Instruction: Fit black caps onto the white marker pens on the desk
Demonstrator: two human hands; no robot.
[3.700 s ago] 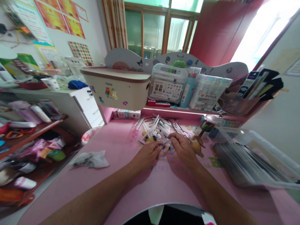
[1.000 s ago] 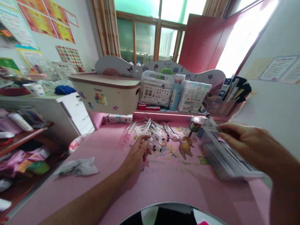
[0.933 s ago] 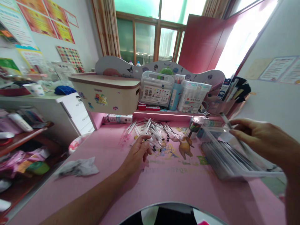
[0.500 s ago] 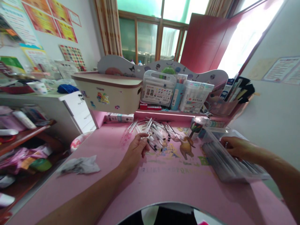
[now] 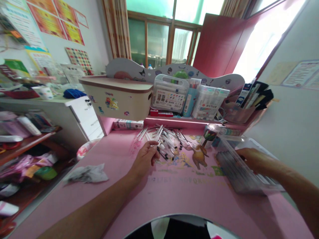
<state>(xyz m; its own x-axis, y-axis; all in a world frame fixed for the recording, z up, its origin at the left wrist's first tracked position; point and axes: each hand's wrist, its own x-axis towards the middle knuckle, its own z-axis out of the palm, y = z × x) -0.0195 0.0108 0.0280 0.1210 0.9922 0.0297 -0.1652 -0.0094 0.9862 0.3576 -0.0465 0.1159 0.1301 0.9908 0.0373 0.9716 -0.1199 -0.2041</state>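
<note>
My left hand rests at the near left edge of a loose pile of slim white sticks, several of them black-ended. Its fingers are curled and pressed together; whether a stick is between them I cannot make out. On the right, a clear plastic box stands on the pink desk, with long grey, pen-like sticks lying in it. My right hand reaches into this box with bent fingers, the tips partly hidden. What it grips, if anything, does not show.
A metal-rimmed cup stands behind the clear box. Crumpled white tissue lies at the left. A shelf along the back holds a cream bin, marker cases and a full pen holder. A round black-and-white object juts in at the front.
My right hand sits slightly lower in the clear box, and a small light tip by its fingers no longer shows. The left hand stays by the pile. The view has shifted slightly.
</note>
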